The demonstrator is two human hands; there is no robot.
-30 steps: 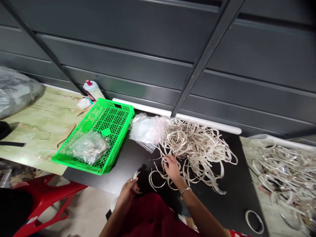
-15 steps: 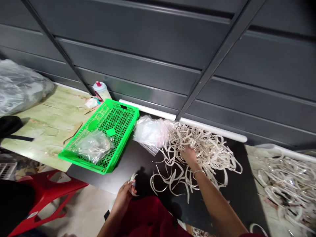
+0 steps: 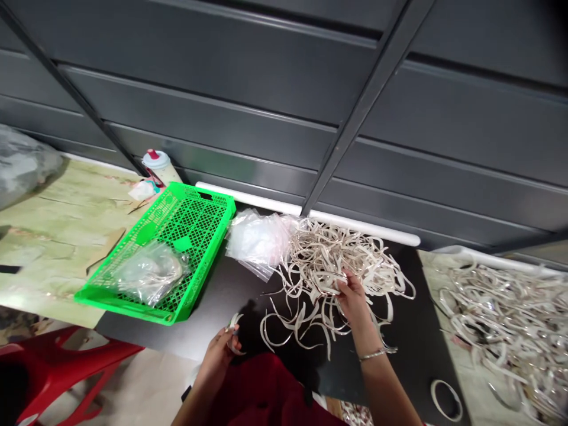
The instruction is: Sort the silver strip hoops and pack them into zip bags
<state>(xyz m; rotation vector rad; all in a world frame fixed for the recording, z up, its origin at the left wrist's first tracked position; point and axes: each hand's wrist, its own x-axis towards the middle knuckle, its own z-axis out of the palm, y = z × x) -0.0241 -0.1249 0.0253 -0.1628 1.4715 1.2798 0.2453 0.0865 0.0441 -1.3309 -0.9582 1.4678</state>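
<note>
At the front edge of the black table, my left hand is closed on a small bundle of curved white strips. My right hand pinches a white strip at the front of a large tangled pile of white and silvery strips. Several loose strips lie between my hands. Left of the pile is a stack of clear plastic bags. A green basket holds clear bags with pale strips inside.
A second strip pile covers the right-hand surface. A roll of tape lies near the front right. A cup stands behind the basket. A red stool is at lower left, and a grey panelled wall rises behind.
My right hand has drawn back from inside the pile and now shows a strip at its fingers. My left hand keeps its bundle. The view has shifted right, bringing the tape roll into fuller view.
</note>
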